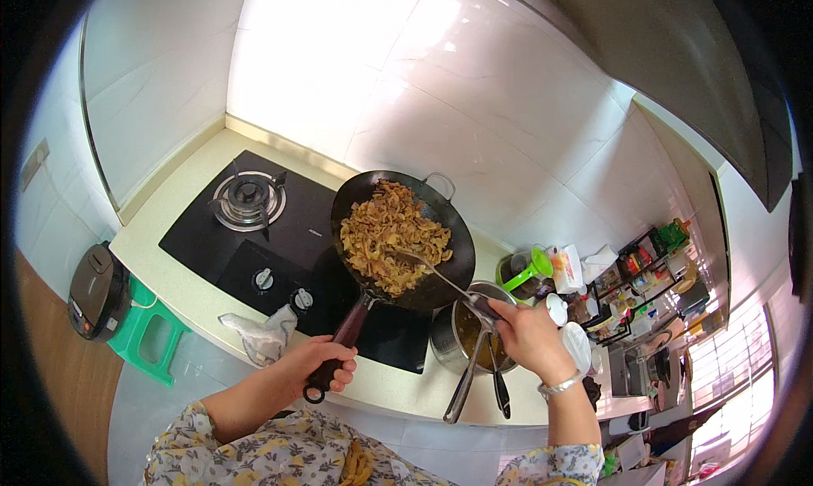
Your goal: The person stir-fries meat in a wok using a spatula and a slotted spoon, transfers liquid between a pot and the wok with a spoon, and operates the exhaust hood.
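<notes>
My left hand (327, 363) grips the handle of a dark wok (462, 257), which sits over the right part of the black gas hob (197, 232). Browned, sliced food (394, 232) fills the middle of the wok. In my right hand (532, 337) is the dark handle of a metal spatula (438, 271), its head partly hidden in the food. Under my right hand and to its left stands a steel pot (446, 343) with brownish liquid and two utensils with dark handles (462, 391) leaning in it.
A cloth (259, 335) lies at the hob's front edge by the knobs. Left of the wok is a bare burner (249, 197). Beyond the pot stand a green-handled container (530, 273) and a rack of jars (635, 289). A rice cooker (97, 292) rests on a green stool (149, 330).
</notes>
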The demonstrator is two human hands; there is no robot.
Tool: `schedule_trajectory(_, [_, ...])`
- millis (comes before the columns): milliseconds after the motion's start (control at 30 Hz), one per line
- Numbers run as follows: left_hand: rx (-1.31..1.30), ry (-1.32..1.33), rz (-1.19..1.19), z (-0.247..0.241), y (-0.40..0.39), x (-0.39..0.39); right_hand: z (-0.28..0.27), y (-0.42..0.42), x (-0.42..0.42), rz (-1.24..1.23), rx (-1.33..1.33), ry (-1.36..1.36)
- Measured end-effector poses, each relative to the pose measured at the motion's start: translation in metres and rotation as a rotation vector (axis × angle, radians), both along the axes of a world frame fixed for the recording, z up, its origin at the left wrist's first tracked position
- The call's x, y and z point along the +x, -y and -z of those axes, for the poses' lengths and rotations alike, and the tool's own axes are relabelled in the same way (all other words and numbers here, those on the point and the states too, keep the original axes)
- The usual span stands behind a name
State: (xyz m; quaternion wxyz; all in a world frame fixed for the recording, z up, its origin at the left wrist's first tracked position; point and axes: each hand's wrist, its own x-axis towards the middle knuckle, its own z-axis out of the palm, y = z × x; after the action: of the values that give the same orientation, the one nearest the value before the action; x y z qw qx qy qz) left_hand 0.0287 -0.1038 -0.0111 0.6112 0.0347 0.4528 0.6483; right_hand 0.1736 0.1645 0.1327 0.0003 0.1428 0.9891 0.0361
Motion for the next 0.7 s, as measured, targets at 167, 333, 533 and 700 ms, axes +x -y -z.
schedule_trajectory(167, [0.039, 0.111, -0.005, -0.003, 0.002, -0.002, -0.027, -0.005, 0.031, -0.056, 0.145, 0.05])
schedule_trajectory(333, [0.019, 0.111, 0.02, -0.009, 0.0, -0.005, 0.007, -0.021, 0.025, -0.117, 0.031, 0.025])
schedule_trajectory(533, [0.098, 0.204, -0.009, 0.005, -0.003, -0.006, 0.077, -0.014, -0.005, -0.18, 0.016, -0.154])
schedule_trajectory(700, [0.128, 0.242, -0.009, 0.014, 0.001, -0.008, 0.095, -0.001, -0.031, -0.127, 0.023, -0.207])
